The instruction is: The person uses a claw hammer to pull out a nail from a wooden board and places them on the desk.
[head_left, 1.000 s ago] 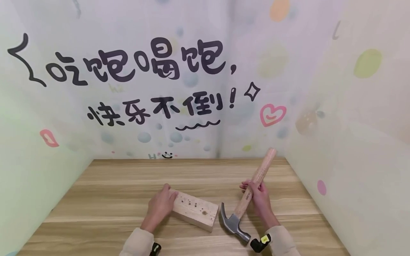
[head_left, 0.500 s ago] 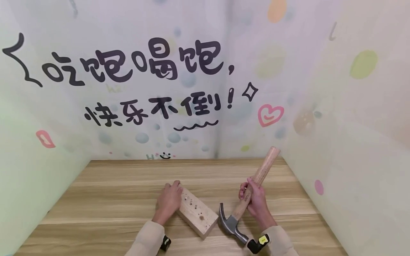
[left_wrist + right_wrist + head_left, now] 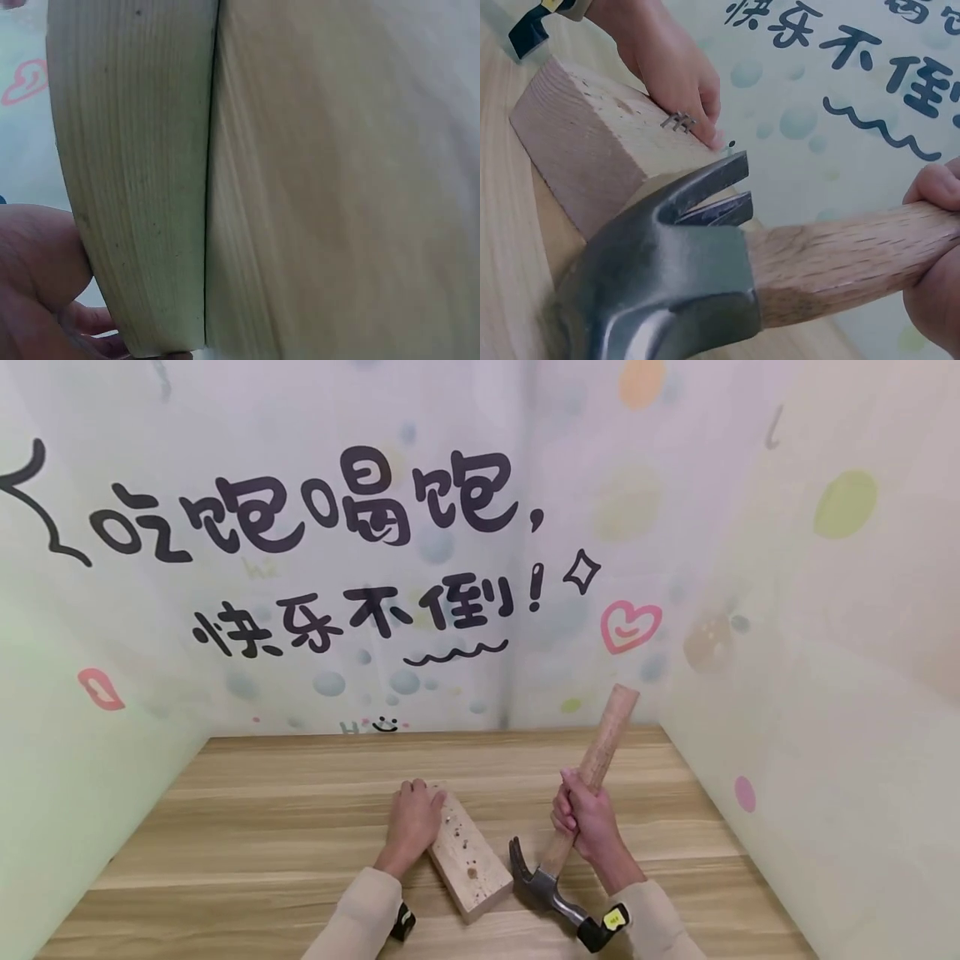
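A light wooden block lies on the table with small holes and marks in its upper face. Several nails stick up out of that face in the right wrist view. My left hand grips the block's far end, thumb over the upper edge and fingertips at the end face. In the left wrist view the block's long side fills the space beside that hand. My right hand wraps round the wooden handle of a claw hammer. The claw points toward the block's near right corner; the handle's end slants up and away.
The wood-grain table is bounded by a printed back wall and side walls. Black wrist devices sit at both cuffs, the right one close to the hammer's striking face.
My left hand has turned the block so that its far end swings away and its length points more toward me. The right hand's fingers have curled more fully round the hammer handle.
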`<state>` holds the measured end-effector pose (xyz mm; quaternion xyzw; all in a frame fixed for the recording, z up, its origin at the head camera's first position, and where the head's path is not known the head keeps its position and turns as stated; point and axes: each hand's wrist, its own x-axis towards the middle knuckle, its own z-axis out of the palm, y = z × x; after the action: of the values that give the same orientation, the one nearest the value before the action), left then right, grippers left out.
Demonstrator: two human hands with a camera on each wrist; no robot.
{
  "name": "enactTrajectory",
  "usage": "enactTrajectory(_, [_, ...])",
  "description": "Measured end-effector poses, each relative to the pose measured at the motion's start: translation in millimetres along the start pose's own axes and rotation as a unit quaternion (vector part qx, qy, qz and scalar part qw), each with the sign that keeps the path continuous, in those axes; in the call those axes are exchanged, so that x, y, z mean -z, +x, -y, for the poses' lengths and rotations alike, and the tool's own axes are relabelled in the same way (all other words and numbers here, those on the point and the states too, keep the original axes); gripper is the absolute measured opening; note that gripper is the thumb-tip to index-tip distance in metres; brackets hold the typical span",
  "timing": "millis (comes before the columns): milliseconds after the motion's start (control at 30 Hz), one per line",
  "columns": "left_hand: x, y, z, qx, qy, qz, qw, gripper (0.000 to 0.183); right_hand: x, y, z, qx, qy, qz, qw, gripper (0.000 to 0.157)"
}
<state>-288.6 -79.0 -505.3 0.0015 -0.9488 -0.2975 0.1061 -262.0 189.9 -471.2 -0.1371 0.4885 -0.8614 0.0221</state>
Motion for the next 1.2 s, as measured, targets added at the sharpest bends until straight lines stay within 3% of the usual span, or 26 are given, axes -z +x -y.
enactTrajectory(167, [-2.8,0.2,-3.6,-0.019,0.025,-0.009,0.9995,0.042,-16.8,6,12,-0.021,-0.056,0.005,0.998,0.034])
enactTrajectory(333, [-3.1,1.3,-8.9,-0.023,0.057,0.002,0.9981,0.041,-36.6,14,23,-0.038,-0.119,0.061,0.990,0.031])
enactTrajectory(633, [-7.6,5.3,-14.1,-0.054,0.029,0.063,0.9962,0.044,-66.6,30,27,-0.074,-0.228,0.148,0.959,0.030])
enactTrajectory(933, [-12.8,7.2,-22.8,-0.070,0.017,0.102,0.9922,0.044,-89.6,40,24,-0.149,-0.295,0.170,0.928,0.025])
enactTrajectory(1200, [-12.9,10.2,-24.6,-0.083,0.028,0.101,0.9910,0.045,-102.1,47,12,-0.153,-0.351,0.194,0.903,0.024])
